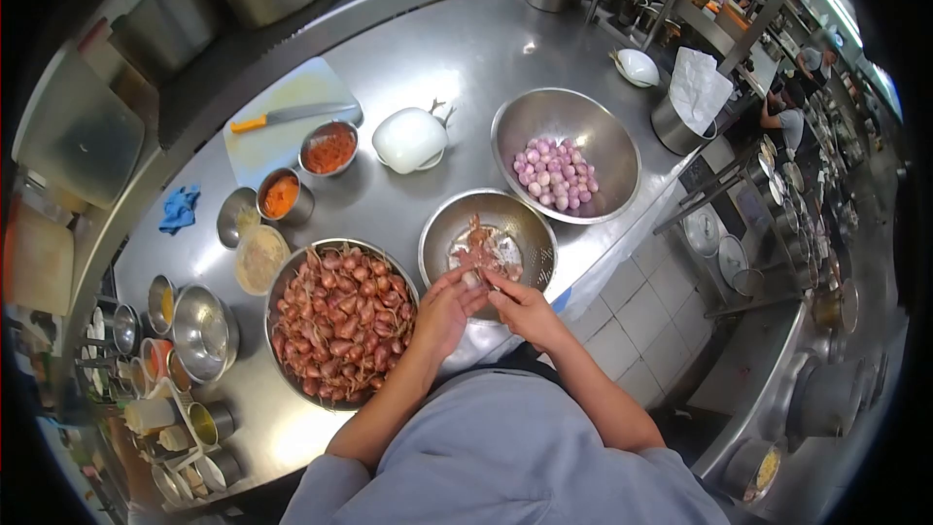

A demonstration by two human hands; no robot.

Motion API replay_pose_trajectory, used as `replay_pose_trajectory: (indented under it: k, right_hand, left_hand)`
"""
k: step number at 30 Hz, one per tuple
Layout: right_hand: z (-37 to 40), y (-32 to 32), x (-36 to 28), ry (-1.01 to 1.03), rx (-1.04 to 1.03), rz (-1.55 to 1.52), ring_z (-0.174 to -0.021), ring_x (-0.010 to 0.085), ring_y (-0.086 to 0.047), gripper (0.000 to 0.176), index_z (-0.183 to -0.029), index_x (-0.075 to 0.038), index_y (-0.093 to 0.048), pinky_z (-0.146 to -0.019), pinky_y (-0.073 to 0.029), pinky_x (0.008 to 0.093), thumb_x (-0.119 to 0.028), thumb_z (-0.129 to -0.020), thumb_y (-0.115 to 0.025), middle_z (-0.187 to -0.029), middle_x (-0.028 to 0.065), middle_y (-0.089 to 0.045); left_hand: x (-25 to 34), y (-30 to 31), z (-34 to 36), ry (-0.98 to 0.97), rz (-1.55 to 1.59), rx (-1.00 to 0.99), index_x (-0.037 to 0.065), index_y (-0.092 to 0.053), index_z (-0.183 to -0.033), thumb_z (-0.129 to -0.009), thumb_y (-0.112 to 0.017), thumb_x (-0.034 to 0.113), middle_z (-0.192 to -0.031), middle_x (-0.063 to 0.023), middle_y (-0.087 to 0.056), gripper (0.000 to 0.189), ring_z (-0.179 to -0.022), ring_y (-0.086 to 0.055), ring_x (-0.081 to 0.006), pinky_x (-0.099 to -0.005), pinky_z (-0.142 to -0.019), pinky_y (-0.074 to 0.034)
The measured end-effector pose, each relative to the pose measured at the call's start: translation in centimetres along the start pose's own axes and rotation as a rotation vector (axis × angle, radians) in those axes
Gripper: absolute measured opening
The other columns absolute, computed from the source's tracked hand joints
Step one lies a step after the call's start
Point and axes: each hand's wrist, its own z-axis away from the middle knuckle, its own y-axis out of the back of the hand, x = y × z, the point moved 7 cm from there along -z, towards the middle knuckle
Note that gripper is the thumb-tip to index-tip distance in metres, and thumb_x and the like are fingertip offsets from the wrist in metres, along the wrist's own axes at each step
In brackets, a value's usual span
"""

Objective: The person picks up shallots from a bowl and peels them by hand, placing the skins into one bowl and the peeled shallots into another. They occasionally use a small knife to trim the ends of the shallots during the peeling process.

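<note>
My left hand (449,311) has its fingers closed round a small pale shallot (472,280) above the near rim of a perforated metal colander (434,233). Pinched close beside it, my right hand (525,309) meets the shallot; whatever its fingertips grip is too small to make out. Reddish-brown skins (476,245) lie in the colander below. Left of my hands, a big bowl is heaped with unpeeled shallots (340,326). Beyond the colander, a wide steel bowl (614,165) holds peeled purple-white shallots (556,173).
A yellow-handled knife (292,115) rests on a cutting board (258,151). Nearby stand two metal containers of red (328,148) and orange food (281,196), a white bowl (408,139) and a blue cloth (179,209). A shelf edge (389,0) crosses the far side.
</note>
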Motion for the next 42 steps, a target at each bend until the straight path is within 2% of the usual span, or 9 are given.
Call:
replay_pose_trajectory:
  k: [9, 10, 14, 21, 25, 29, 35, 41, 42]
  right_hand:
    - [-0.6, 2.6, 2.4, -0.150, 0.115, -0.327, -0.057, 0.0057, -0.040, 0.049, -0.153, -0.021, -0.038, -0.046, -0.032, 0.0204, -0.027, -0.106, -0.049, -0.073, -0.0035, -0.046]
    - [-0.4, 2.8, 2.7, -0.175, 0.139, -0.359, -0.057, 0.0073, -0.042, 0.039, -0.140, -0.017, -0.050, -0.045, -0.033, 0.0219, -0.035, -0.106, -0.048, -0.076, -0.0016, -0.049]
    - [0.4, 2.4, 2.8, -0.311, 0.065, -0.500, -0.057, 0.0085, -0.043, 0.032, -0.096, -0.015, -0.048, -0.045, -0.033, 0.0221, -0.046, -0.103, -0.049, -0.077, 0.0001, -0.050]
    - [1.2, 2.2, 2.2, -0.296, 0.037, -0.595, -0.058, 0.0078, -0.043, 0.027, -0.101, -0.016, -0.049, -0.045, -0.031, 0.0206, -0.043, -0.103, -0.051, -0.076, -0.0014, -0.049]
    - [1.4, 2.9, 2.3, -0.240, -0.005, -0.448, -0.059, 0.0065, -0.041, 0.016, -0.112, -0.013, -0.052, -0.044, -0.030, 0.0204, -0.025, -0.101, -0.055, -0.075, -0.0026, -0.047]
    - [1.7, 4.4, 1.6, -0.201, -0.006, -0.487, -0.054, 0.0058, -0.041, 0.048, -0.144, -0.010, -0.047, -0.042, -0.029, 0.0210, -0.010, -0.096, -0.052, -0.069, -0.0032, -0.047]
    - [-0.2, 5.5, 1.3, -0.124, 0.209, -0.117, -0.051, 0.0033, -0.040, 0.021, -0.115, -0.007, -0.068, -0.043, -0.029, 0.0220, -0.014, -0.097, -0.061, -0.064, -0.0070, -0.049]
    - [-3.6, 4.4, 0.4, 0.136, 0.229, 0.489, -0.063, 0.0112, -0.059, 0.025, -0.089, 0.002, -0.072, -0.062, -0.048, 0.0289, -0.022, -0.084, -0.078, -0.074, 0.0065, -0.069]
    - [-3.4, 3.7, -0.6, 0.070, 0.167, 0.597, -0.070, 0.0202, -0.066, 0.033, -0.101, 0.004, -0.072, -0.069, -0.051, 0.0331, -0.026, -0.085, -0.076, -0.081, 0.0162, -0.071]
  left_hand:
    - [0.9, 0.0, 0.3, -0.083, -0.182, 0.185, 0.002, -0.047, -0.132, -0.101, -0.051, 0.010, -0.121, -0.0145, -0.061, 0.032, -0.114, -0.063, -0.0292, -0.0393, -0.091, -0.055]
    - [0.8, 0.1, 0.0, -0.102, -0.205, 0.187, 0.003, -0.049, -0.130, -0.100, -0.055, 0.012, -0.116, -0.0113, -0.063, 0.031, -0.102, -0.066, -0.0231, -0.0346, -0.082, -0.055]
    - [2.2, -2.4, -1.4, -0.209, -0.373, 0.124, 0.003, -0.054, -0.124, -0.100, -0.058, 0.013, -0.104, -0.0068, -0.066, 0.027, -0.083, -0.064, -0.0136, -0.0275, -0.069, -0.052]
    - [8.4, -12.8, -11.0, -0.420, -0.899, -0.098, -0.001, -0.059, -0.126, -0.095, -0.068, 0.027, -0.108, -0.0075, -0.067, 0.043, -0.088, -0.062, -0.0140, -0.0270, -0.076, -0.050]
    - [12.3, -18.8, -13.8, -0.913, -1.487, -0.166, 0.001, -0.058, -0.132, -0.087, -0.073, 0.026, -0.129, -0.0168, -0.060, 0.053, -0.104, -0.061, -0.0253, -0.0357, -0.090, -0.051]
    - [13.9, -15.4, -10.9, -0.685, -1.116, -0.122, 0.003, -0.058, -0.132, -0.090, -0.070, 0.016, -0.130, -0.0113, -0.058, 0.045, -0.105, -0.060, -0.0212, -0.0308, -0.092, -0.050]
    - [15.7, -0.1, -1.5, -0.668, -0.969, 0.137, 0.002, -0.061, -0.125, -0.093, -0.066, 0.010, -0.124, -0.0062, -0.060, 0.033, -0.103, -0.059, -0.0143, -0.0258, -0.086, -0.050]
    - [20.7, 8.0, 11.2, -0.686, -0.975, 0.572, -0.001, -0.062, -0.120, -0.095, -0.065, 0.010, -0.111, -0.0050, -0.066, 0.028, -0.094, -0.061, -0.0103, -0.0249, -0.084, -0.050]
    - [21.4, 8.2, 12.6, -0.687, -1.012, 0.640, -0.001, -0.066, -0.114, -0.093, -0.068, 0.010, -0.105, -0.0055, -0.067, 0.024, -0.090, -0.062, -0.0120, -0.0251, -0.082, -0.051]
